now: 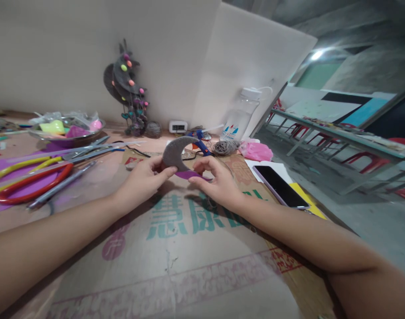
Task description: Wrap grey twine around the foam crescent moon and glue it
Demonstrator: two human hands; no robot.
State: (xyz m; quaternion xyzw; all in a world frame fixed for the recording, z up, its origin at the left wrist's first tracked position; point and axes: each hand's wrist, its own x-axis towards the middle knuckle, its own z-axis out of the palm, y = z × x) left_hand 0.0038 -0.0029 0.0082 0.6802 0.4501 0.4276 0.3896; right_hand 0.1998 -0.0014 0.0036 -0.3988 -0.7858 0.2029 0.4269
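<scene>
A grey crescent-moon cutout (171,153) with a purple layer (186,174) along its lower edge is held up over the printed cardboard sheet (189,266). My left hand (147,177) pinches its left side between thumb and fingers. At the lower right tip, my right hand (217,179) has thumb and fingers closed on the purple edge. Just behind the crescent lies a blue glue gun (201,142). Against the wall stands a grey moon-shaped ornament (125,79) with coloured pompoms and hanging strings.
Left are scissors with red handles (34,184), scissors with yellow handles (23,168) and a metal bowl (67,133). Behind are a small clock (178,127), grey yarn (225,147) and a water bottle (240,115). Right are a pink bag (257,150) and a phone (280,187).
</scene>
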